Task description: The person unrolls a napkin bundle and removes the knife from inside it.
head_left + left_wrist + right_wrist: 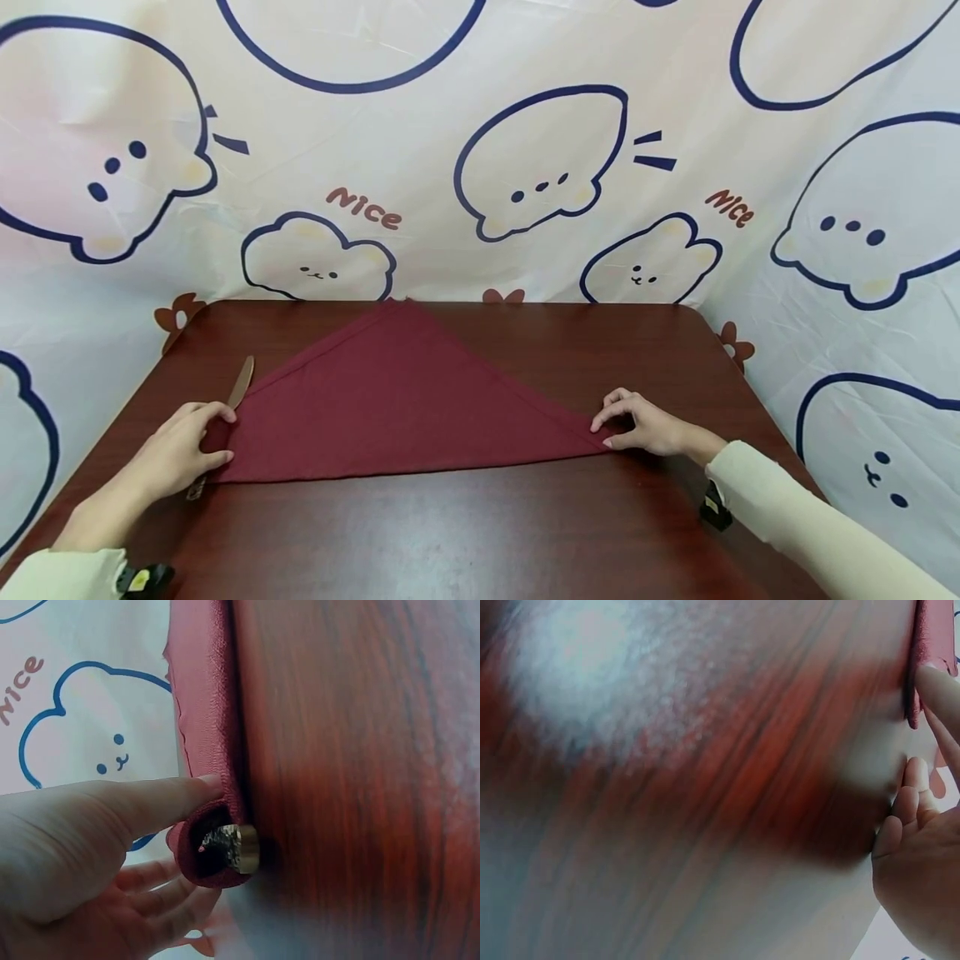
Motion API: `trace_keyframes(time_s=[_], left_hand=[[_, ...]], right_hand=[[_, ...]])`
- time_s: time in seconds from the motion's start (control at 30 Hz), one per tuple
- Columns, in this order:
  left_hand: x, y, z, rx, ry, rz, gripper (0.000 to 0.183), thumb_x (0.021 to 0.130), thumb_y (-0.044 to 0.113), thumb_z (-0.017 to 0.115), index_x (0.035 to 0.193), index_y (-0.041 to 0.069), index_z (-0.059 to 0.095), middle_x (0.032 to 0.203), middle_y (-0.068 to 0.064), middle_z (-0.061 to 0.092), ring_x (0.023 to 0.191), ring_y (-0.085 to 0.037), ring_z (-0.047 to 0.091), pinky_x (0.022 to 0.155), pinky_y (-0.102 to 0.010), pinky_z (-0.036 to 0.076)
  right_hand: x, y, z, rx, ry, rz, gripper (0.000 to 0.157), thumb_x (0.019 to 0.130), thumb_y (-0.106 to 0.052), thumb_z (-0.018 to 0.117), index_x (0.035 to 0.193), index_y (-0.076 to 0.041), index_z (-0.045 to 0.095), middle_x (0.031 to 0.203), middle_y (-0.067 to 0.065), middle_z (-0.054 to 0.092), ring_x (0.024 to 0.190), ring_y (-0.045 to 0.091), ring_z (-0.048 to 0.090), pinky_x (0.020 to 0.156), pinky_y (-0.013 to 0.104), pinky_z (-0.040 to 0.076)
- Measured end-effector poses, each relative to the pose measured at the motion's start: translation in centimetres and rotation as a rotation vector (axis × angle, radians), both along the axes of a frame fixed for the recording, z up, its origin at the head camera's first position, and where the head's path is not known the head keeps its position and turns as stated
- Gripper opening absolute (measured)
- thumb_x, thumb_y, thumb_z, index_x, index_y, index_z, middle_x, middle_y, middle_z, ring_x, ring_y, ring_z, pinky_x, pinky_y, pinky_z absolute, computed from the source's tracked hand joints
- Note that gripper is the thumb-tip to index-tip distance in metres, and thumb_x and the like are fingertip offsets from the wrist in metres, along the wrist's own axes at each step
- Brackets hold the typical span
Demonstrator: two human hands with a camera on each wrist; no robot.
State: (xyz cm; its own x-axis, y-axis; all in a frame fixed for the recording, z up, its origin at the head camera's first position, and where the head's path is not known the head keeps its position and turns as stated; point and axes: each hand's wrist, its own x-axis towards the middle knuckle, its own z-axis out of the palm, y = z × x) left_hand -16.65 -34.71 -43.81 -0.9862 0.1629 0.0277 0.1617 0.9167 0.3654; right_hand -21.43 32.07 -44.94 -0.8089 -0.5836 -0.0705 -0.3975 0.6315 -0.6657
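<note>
I saw left hand (171,454) and right hand (647,425) apart, each pinching an end of the red cloth (405,408), left end curled around a knife (242,383); brown table (450,533), cartoon-print sheet (420,150) behind.

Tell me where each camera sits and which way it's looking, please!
Head: worn on the person's head, facing forward and down at the red cloth, knife, table and cartoon sheet; left hand, right hand and both sleeves show.
Left wrist: worn on that wrist, facing the cloth's edge with the knife's end peeking out; the left hand shows.
Right wrist: worn on that wrist, facing mostly table; right hand and a bit of cloth show at the right edge.
Shared: head and left wrist both show cloth, knife, left hand.
</note>
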Motion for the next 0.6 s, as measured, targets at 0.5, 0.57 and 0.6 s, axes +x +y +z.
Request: trace_keyframes(time_s=[0.5,0.57,0.6], left_hand=[[0.3,-0.8,-0.1,0.013,0.006,0.018,0.039,0.079,0.006,0.081,0.110,0.000,0.059,0.121,-0.040,0.049,0.091,-0.043,0.059,0.072,-0.055,0.052],[0.3,-0.9,-0.1,0.013,0.012,0.025,0.039,0.079,0.006,0.080,0.111,-0.001,0.059,0.121,-0.040,0.049,0.092,-0.044,0.058,0.073,-0.056,0.051],[0.3,-1.1,0.0,0.014,0.011,0.030,0.039,0.079,0.006,0.079,0.111,-0.001,0.058,0.121,-0.040,0.049,0.092,-0.044,0.057,0.073,-0.056,0.051]], right_hand=[[-0.2,0.2,-0.2,-0.016,-0.005,0.021,0.016,0.087,-0.020,0.080,0.102,-0.019,0.076,0.112,0.004,0.053,0.108,0.007,0.041,0.094,0.029,0.037],[-0.2,0.2,-0.2,-0.021,-0.005,0.021,0.016,0.087,-0.019,0.080,0.103,-0.019,0.076,0.112,0.004,0.053,0.108,0.008,0.041,0.094,0.028,0.037],[-0.2,0.2,-0.1,-0.022,-0.006,0.022,0.016,0.087,-0.019,0.080,0.103,-0.018,0.076,0.112,0.005,0.053,0.108,0.008,0.041,0.094,0.029,0.037]])
